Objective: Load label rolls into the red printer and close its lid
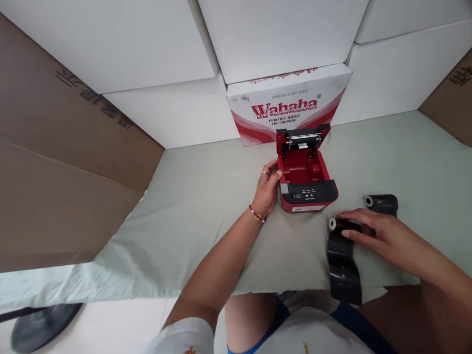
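A small red and black label printer (309, 192) stands on the cloth with its lid tipped up at the back. Its red inner bay shows no roll. My left hand (268, 189) grips the printer's left side, thumb on the rim and fingers along the wall. To the right, my right hand (376, 233) has its thumb and fingers around a black roll (333, 224) with a white core. A loose black strip (344, 273) runs from that roll down over the table's front edge. Just beyond my right hand lies a second black roll (383, 202).
A pale green cloth (206, 196) covers the table. Behind the printer leans a white and red Wahaha carton (287, 105), against stacked white boxes (177, 113). Large brown cardboard (73, 157) stands at the left, and another brown carton (450, 103) at the far right.
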`<state>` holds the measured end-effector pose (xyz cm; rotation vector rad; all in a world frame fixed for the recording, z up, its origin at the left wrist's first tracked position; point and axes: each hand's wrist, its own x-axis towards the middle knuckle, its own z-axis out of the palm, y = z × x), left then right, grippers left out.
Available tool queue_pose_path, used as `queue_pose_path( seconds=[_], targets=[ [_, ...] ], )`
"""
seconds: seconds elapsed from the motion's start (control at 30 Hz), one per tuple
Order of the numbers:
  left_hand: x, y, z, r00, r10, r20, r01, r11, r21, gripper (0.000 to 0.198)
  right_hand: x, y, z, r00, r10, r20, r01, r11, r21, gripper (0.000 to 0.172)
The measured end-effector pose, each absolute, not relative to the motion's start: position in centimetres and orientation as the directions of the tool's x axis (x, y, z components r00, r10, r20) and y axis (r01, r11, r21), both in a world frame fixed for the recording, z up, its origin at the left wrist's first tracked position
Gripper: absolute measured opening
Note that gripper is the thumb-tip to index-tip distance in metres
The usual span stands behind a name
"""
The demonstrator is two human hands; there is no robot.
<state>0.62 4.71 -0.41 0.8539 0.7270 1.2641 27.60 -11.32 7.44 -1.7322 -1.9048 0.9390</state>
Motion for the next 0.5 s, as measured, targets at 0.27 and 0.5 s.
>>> queue_pose_path(
  seconds=[0.27,0.5],
  targets=[
    [0.6,4.6,-0.1,0.172,0.985,-0.034,-0.512,0.119,0.851,0.057,32.5,-9.6,4.4,0.162,0.985,0.066,0.943,-0.134,-0.304,0.052],
    [0.7,4.5,-0.1,0.175,0.985,-0.015,-0.520,0.105,0.848,0.058,34.8,-9.4,7.0,0.170,0.963,-0.207,0.881,-0.242,-0.406,0.074]
  ],
)
